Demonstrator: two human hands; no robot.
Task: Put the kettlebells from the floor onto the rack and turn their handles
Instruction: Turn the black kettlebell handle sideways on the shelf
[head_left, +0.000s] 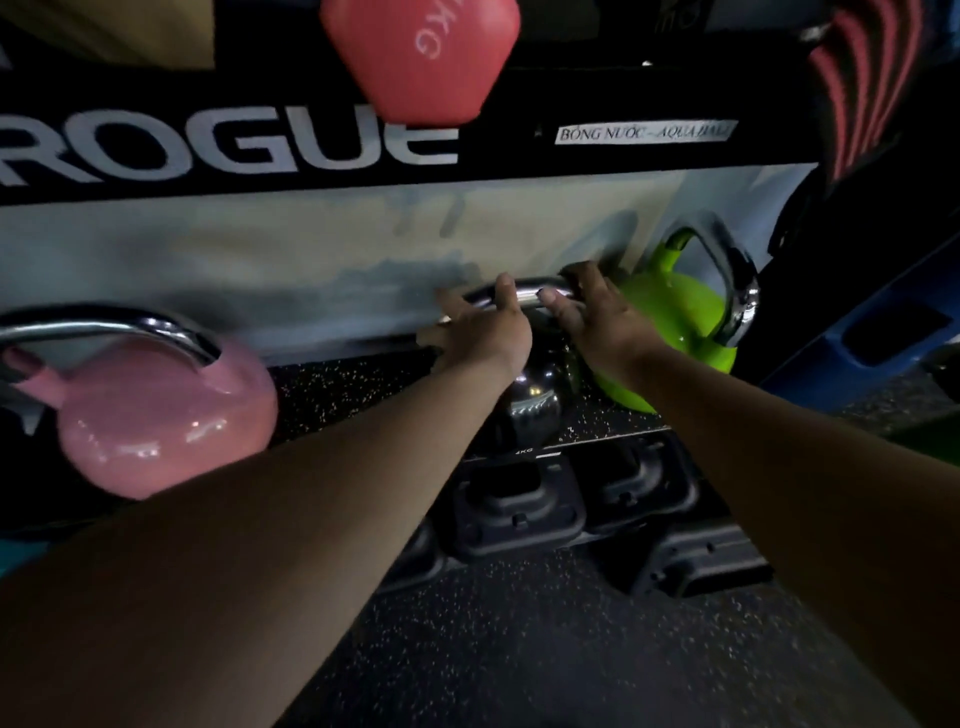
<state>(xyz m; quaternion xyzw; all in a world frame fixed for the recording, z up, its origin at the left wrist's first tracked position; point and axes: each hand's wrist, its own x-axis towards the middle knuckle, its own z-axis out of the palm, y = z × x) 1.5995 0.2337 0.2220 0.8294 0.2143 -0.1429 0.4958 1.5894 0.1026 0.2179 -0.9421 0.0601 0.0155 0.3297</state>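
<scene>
While both hands, left grip (480, 332) and right grip (597, 317), close on the chrome handle (524, 293) of the black kettlebell (535, 400) already on the rack shelf (337, 384) between pink kettlebell (156, 415) and green kettlebell (675, 312), probably only turning left.

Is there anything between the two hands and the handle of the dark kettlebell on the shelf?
Nothing visible. The left hand and the right hand already hold the handle of the dark kettlebell. The green kettlebell stands close on its right; the pink kettlebell stands apart.
</scene>
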